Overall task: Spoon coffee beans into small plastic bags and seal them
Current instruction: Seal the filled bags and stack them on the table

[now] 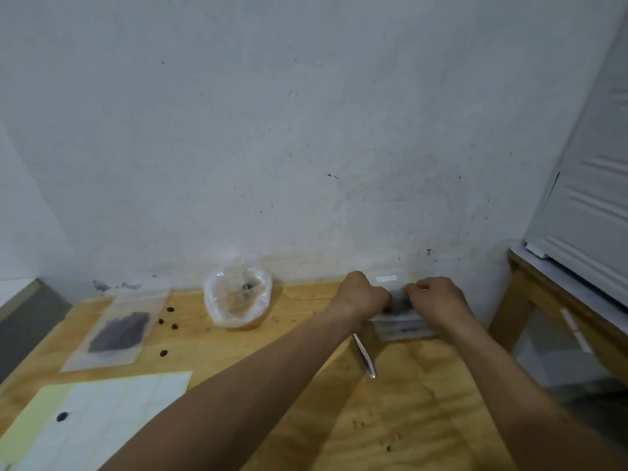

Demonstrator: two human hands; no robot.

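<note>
At the table's far right, by the wall, my left hand (363, 295) and my right hand (438, 297) both pinch a small clear plastic bag (397, 299) with dark beans inside and a white label at its top. Under it lies a pile of more small bags (404, 329). A metal spoon (365, 358) lies on the wood just in front of that pile. Further left, a large open clear bag (238, 297) stands against the wall with a few beans in it. A filled flat bag (117, 331) lies at the far left.
A few loose coffee beans (168, 322) lie near the filled bag. Sheets of white and yellow label paper (98, 413) cover the near left of the wooden table (306, 385). A second wooden stand (550, 300) with a white appliance on it stands to the right.
</note>
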